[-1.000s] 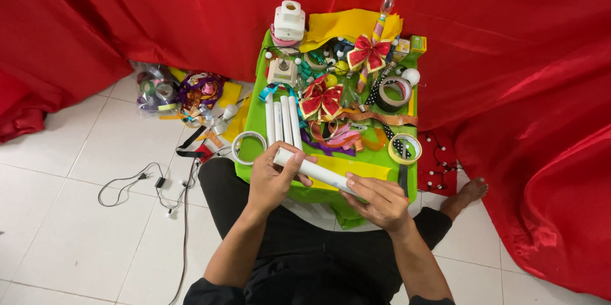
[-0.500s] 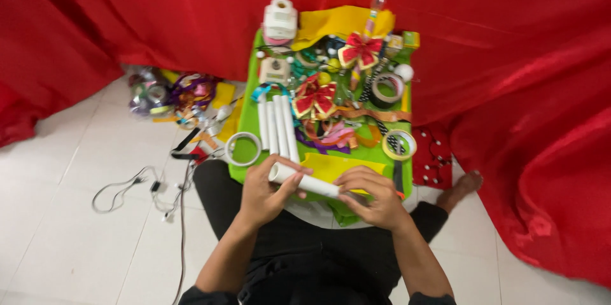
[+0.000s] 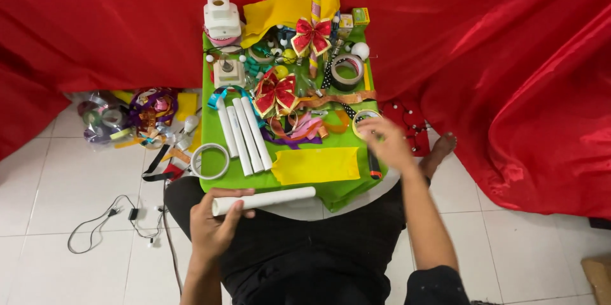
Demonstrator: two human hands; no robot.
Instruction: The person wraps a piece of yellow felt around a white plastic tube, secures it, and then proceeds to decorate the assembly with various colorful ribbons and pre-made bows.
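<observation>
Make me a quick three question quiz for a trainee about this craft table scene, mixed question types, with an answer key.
1. True or false: the left hand holds a white tube.
2. Multiple choice: the right hand reaches over which thing? A) the tape roll at the green table's right edge, B) the white dispenser, C) the cables on the floor.
3. Fill in: beside the yellow paper sheet, ___ more white tubes lie side by side on the table.

Key: 1 true; 2 A; 3 three.
</observation>
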